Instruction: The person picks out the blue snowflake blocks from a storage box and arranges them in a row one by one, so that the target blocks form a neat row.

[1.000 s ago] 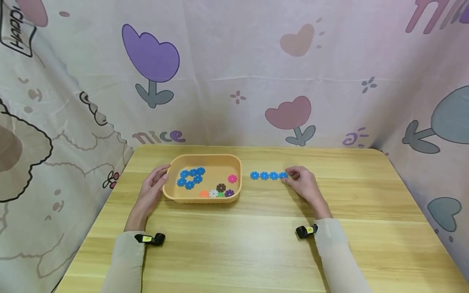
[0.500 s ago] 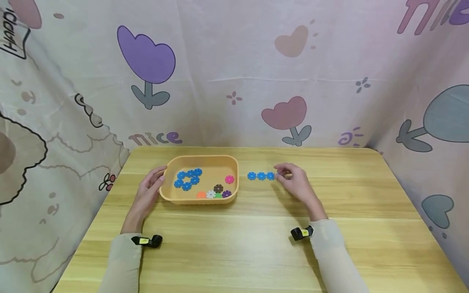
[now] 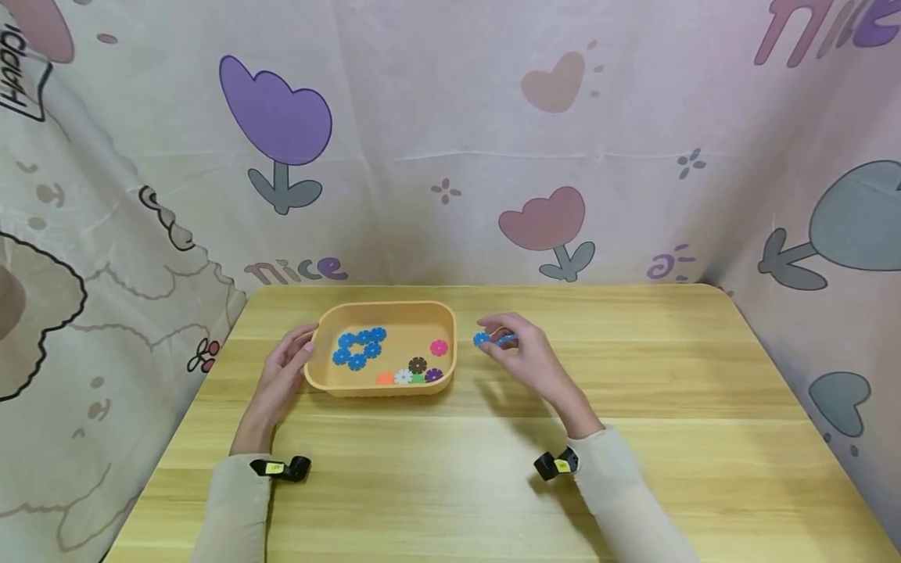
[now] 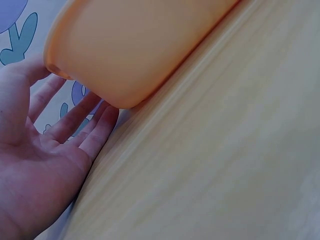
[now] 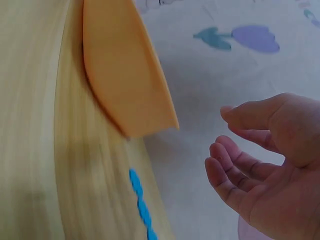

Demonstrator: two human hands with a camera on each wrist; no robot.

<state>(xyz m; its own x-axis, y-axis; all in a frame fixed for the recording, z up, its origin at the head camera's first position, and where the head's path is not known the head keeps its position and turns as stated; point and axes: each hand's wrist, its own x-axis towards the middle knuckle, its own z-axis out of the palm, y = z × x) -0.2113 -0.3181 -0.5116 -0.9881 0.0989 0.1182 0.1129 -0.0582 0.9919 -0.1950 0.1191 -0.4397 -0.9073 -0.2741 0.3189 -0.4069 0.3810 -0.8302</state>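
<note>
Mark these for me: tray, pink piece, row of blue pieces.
Tray (image 3: 404,338): head view, bare inner floor.
Pink piece (image 3: 439,348): head view, middle of its face.
Row of blue pieces (image 5: 142,205): right wrist view, middle of the visible stretch.

So both arms come up from the bottom of the frame in beige sleeves (image 3: 235,508). Left arm (image 3: 228,516) rises from the lower left, right arm (image 3: 629,493) slants up and leftward from the lower right. Left hand (image 3: 281,367) is left of centre, fingers (image 4: 102,130) pretty straight, thumb (image 4: 32,69) up top, apart from them. Right hand (image 3: 531,356) is a bit right of centre, pointing left, fingers loosely bent, thumb (image 5: 252,113) held off with a gap. Both wrists (image 3: 583,414) stick out past the cuffs (image 3: 598,446).
</note>
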